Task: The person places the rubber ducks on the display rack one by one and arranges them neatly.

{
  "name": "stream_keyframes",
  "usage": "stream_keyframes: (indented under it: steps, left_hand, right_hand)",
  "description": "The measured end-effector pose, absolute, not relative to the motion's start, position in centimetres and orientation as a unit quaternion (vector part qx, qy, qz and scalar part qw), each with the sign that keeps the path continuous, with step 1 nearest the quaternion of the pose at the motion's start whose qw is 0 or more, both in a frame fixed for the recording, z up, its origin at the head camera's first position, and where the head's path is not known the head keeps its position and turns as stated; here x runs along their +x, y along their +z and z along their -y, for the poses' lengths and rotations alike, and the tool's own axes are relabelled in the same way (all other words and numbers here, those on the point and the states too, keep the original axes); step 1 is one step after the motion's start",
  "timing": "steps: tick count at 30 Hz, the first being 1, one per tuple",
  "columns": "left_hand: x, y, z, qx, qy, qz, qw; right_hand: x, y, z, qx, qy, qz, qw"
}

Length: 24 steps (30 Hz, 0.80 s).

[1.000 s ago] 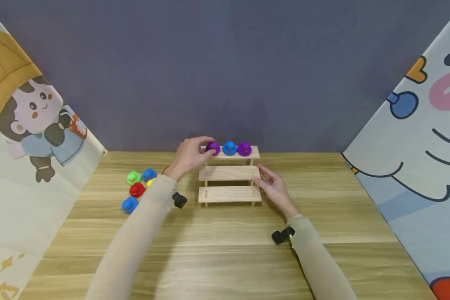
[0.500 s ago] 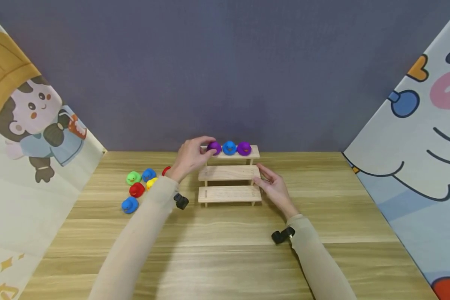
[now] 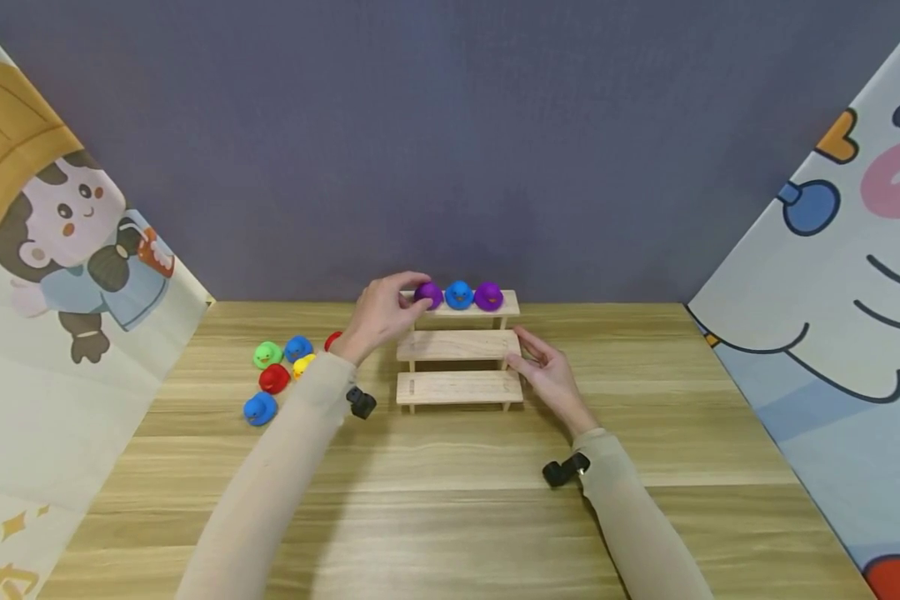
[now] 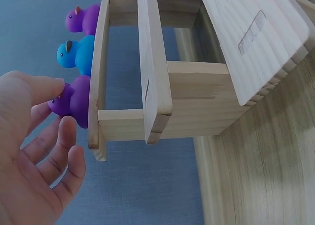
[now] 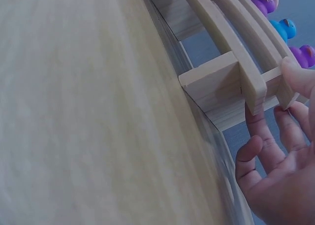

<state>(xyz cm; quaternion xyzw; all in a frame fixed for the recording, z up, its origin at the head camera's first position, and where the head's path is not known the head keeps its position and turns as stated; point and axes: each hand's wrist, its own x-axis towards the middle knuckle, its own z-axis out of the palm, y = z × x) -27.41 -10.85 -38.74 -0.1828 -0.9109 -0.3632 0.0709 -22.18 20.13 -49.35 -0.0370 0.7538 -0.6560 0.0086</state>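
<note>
My left hand (image 3: 384, 313) pinches the head of a purple rubber duck (image 4: 78, 101) between thumb and fingers. That duck sits at the left end of the top step of a three-step wooden display rack (image 3: 459, 387). Beside it on the same step stand a blue rubber duck (image 3: 459, 296) and a second purple rubber duck (image 3: 489, 297), in one row. At the rack's right side my right hand (image 3: 549, 377) grips the end of the middle step, thumb (image 5: 297, 76) on top and fingers beneath. The middle and bottom steps carry no ducks.
Left of the rack, loose ducks lie on the wooden table (image 3: 450, 517): a green duck (image 3: 267, 356), blue ducks (image 3: 259, 409), a yellow duck (image 3: 302, 365) and red ducks (image 3: 273, 379), some partly behind the left forearm. A grey wall (image 3: 450, 150) rises close behind the rack.
The left hand and its purple duck have shifted slightly right, toward the blue duck, then stayed still. More of a red duck shows beside the left wrist. The right hand has kept its place.
</note>
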Motion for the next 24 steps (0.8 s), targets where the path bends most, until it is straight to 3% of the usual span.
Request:
stream_keyframes:
  steps: [24]
  left_hand:
    - [-24.2,-40.4,15.7,-0.174,-0.377,0.908,0.057]
  right_hand:
    - [-22.4,-49.5,-20.0,-0.03,-0.661,-0.75,0.013]
